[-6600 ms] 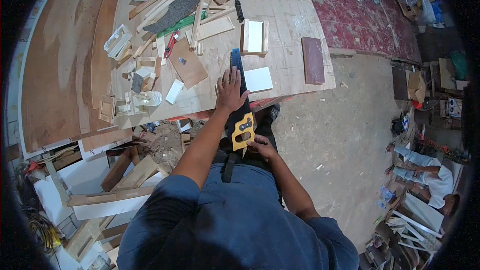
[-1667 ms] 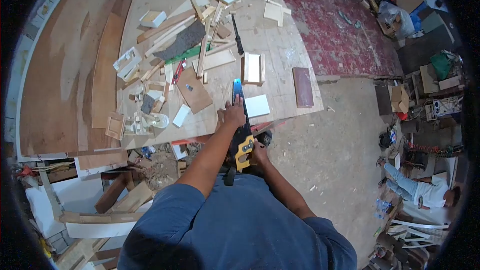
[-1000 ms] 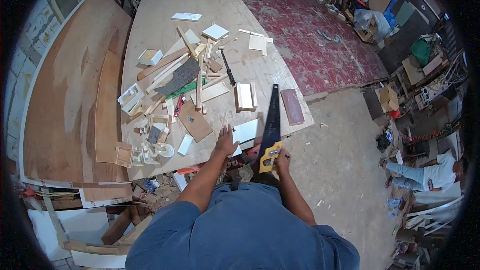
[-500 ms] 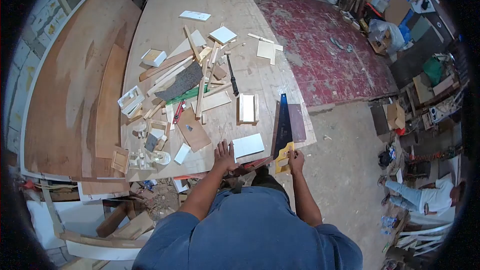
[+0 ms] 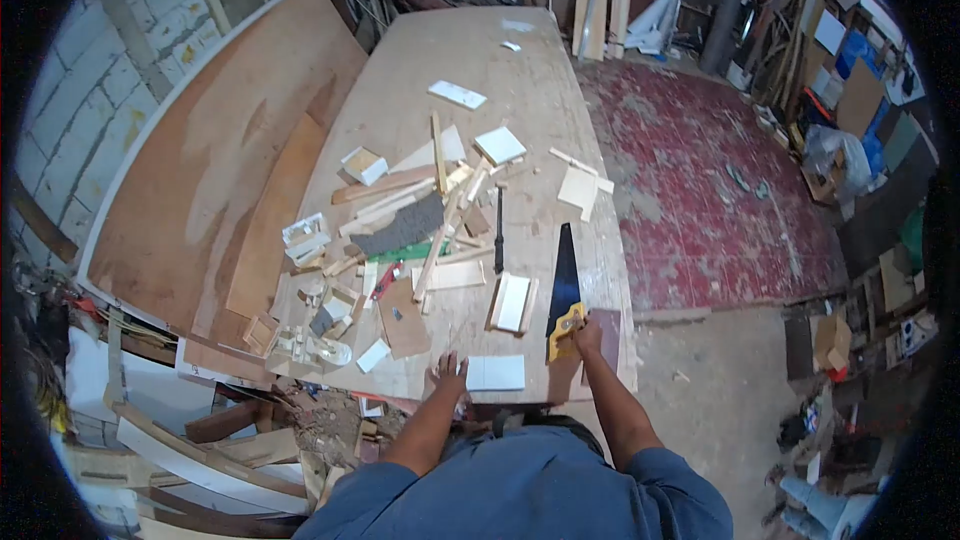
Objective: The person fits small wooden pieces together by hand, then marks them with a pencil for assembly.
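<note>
My right hand (image 5: pixel 589 338) is closed around the yellow handle of a handsaw (image 5: pixel 566 275). The saw's dark blade points away from me over the right part of the wooden table (image 5: pixel 400 50). Fingers apart, my left hand (image 5: pixel 448 372) rests at the table's near edge, just left of a white board (image 5: pixel 496 373). A line runs across that board near its left end. Beyond it stands a small wooden frame with a white panel (image 5: pixel 512 302). Beside the saw lies a flat purplish board (image 5: pixel 601 336), partly hidden by my right arm.
Wood offcuts (image 5: pixel 440 260), a dark grey piece (image 5: pixel 402 225) and a long black tool (image 5: pixel 499 230) clutter the table. Large plywood sheets (image 5: pixel 220 170) lean on the left. Scrap wood (image 5: pixel 230 440) lies below. A person (image 5: pixel 830 505) shows at the lower right edge.
The view has tilted upward. My right hand has carried the saw forward, from beside the table's near edge to over the tabletop. My left hand stays by the white board.
</note>
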Demonstrator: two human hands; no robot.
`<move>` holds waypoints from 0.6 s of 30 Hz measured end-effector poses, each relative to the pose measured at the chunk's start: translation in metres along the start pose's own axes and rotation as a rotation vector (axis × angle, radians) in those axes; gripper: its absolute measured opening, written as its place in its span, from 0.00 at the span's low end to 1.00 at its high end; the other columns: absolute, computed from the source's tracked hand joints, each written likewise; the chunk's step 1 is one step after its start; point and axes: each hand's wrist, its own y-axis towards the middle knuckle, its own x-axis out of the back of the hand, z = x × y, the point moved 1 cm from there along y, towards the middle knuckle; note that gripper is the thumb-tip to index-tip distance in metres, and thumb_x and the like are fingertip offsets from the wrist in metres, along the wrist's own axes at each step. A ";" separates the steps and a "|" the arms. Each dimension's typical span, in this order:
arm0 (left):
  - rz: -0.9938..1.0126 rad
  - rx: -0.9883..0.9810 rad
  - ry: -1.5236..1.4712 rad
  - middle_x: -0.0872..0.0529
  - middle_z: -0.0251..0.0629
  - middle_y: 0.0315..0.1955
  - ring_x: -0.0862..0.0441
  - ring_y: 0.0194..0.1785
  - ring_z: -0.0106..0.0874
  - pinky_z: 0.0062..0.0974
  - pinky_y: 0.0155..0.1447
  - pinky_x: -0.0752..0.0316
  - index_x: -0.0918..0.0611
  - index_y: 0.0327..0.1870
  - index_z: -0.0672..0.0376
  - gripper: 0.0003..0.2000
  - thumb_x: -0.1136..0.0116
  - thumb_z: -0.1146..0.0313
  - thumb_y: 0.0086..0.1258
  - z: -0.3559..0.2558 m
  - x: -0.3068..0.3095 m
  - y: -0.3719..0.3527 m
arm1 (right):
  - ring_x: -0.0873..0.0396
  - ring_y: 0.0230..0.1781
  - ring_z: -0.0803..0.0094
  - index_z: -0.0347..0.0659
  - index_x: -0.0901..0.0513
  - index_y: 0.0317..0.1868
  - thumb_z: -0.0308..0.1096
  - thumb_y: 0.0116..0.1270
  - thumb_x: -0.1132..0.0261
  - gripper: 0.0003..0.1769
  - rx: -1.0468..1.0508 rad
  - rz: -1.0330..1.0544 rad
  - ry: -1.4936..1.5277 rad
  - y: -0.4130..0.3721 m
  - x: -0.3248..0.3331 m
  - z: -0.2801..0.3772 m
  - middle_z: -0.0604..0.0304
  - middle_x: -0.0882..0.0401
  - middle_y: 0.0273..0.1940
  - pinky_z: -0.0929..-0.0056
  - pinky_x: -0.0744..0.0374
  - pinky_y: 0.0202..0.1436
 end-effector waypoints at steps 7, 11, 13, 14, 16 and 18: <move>-0.120 0.035 0.081 0.69 0.39 0.81 0.73 0.82 0.44 0.78 0.68 0.65 0.53 0.79 0.34 0.65 0.19 0.50 0.36 -0.001 -0.015 -0.008 | 0.18 0.40 0.44 0.39 0.16 0.39 0.40 0.62 0.35 0.13 0.120 0.235 -0.298 0.010 0.070 0.040 0.40 0.16 0.39 0.51 0.20 0.46; -0.147 -0.031 0.053 0.70 0.40 0.80 0.73 0.82 0.47 0.79 0.68 0.66 0.58 0.80 0.34 0.67 0.19 0.48 0.38 -0.002 0.000 -0.020 | 0.20 0.45 0.45 0.41 0.21 0.54 0.43 0.60 0.32 0.24 0.305 0.038 -0.419 0.002 0.086 0.009 0.43 0.19 0.51 0.53 0.21 0.50; -0.180 -0.047 0.094 0.72 0.40 0.80 0.75 0.81 0.46 0.79 0.68 0.65 0.60 0.80 0.33 0.67 0.21 0.45 0.39 0.004 -0.011 -0.018 | 0.22 0.49 0.45 0.40 0.25 0.60 0.46 0.58 0.30 0.31 0.240 0.039 -0.489 -0.013 0.090 -0.003 0.44 0.22 0.56 0.51 0.21 0.52; -0.188 -0.051 0.097 0.72 0.40 0.80 0.75 0.81 0.46 0.79 0.68 0.65 0.60 0.80 0.33 0.67 0.21 0.45 0.39 0.005 -0.011 -0.007 | 0.23 0.53 0.44 0.39 0.30 0.65 0.48 0.57 0.29 0.39 0.167 0.049 -0.559 -0.017 0.090 -0.006 0.44 0.25 0.61 0.50 0.22 0.53; 0.061 0.055 0.213 0.79 0.45 0.78 0.80 0.80 0.48 0.74 0.71 0.63 0.67 0.79 0.38 0.67 0.27 0.38 0.46 -0.002 -0.001 -0.009 | 0.24 0.54 0.43 0.38 0.32 0.66 0.51 0.55 0.28 0.43 0.119 0.093 -0.506 -0.021 0.093 -0.008 0.43 0.27 0.62 0.50 0.22 0.54; 0.126 0.090 0.175 0.78 0.45 0.78 0.80 0.80 0.48 0.76 0.70 0.63 0.65 0.79 0.36 0.68 0.25 0.38 0.43 -0.009 0.007 -0.009 | 0.25 0.55 0.42 0.36 0.35 0.68 0.53 0.53 0.27 0.48 0.059 0.159 -0.466 -0.030 0.094 -0.015 0.43 0.28 0.64 0.49 0.22 0.55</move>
